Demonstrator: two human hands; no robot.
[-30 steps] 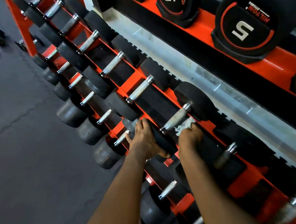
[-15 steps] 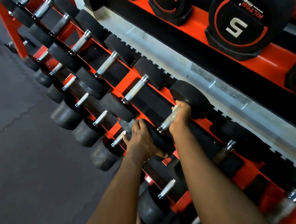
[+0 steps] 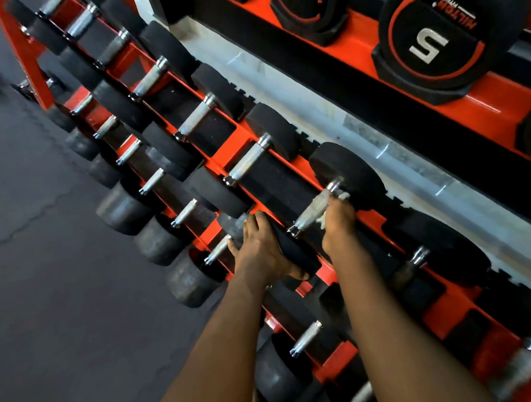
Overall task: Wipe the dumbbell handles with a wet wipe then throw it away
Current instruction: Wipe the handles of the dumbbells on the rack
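While the right hand [image 3: 337, 227] curls round the far end of a knurled steel dumbbell handle [image 3: 311, 209], a white wet wipe [image 3: 344, 195] is squeezed between its fingers and the metal. Crumpled bits of the wipe poke out past the fingertips and at the heel of the palm. The dumbbell's far rubber head [image 3: 349, 170] sits just beyond those fingertips. The left hand [image 3: 258, 251] grips the near rubber head [image 3: 295, 255], with its fingers hooked over the upper edge and the thumb tucked under the lower one. The bare stretch of handle lies between the two hands. The dumbbell rests on an orange rack [image 3: 233, 147], where more dumbbells [image 3: 197, 118] line up beyond the left fingers. Black weight plates marked 5 [image 3: 428, 41] stand well beyond the right fingers. Dark gym flooring [image 3: 46, 292] spreads outward from the left hand.
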